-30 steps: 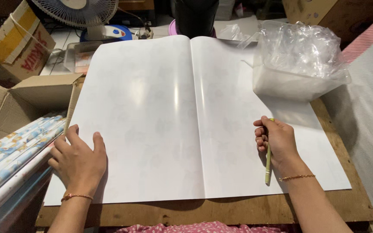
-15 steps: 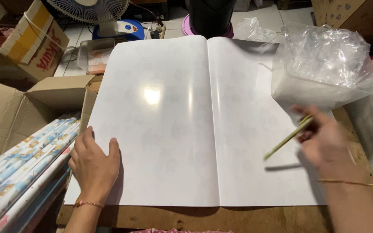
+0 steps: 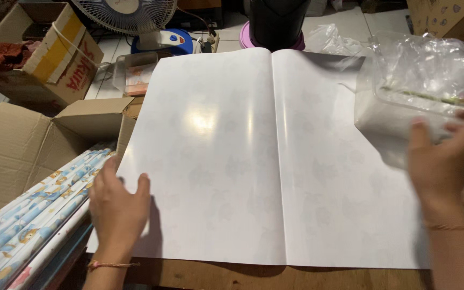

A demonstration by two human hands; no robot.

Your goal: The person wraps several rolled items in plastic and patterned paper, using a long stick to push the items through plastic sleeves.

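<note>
Here our left hand lies flat, fingers spread, on the near-left corner of the white sheet. Our right hand, open and blurred, holds nothing; the green pencil lies crosswise in the clear tub, just beyond its fingertips.

A cluttered home packing corner.
Cardboard boxes, rolls of patterned wrapping paper, a floor fan and a tub of clear plastic bags crowded a worn wooden counter.
</note>
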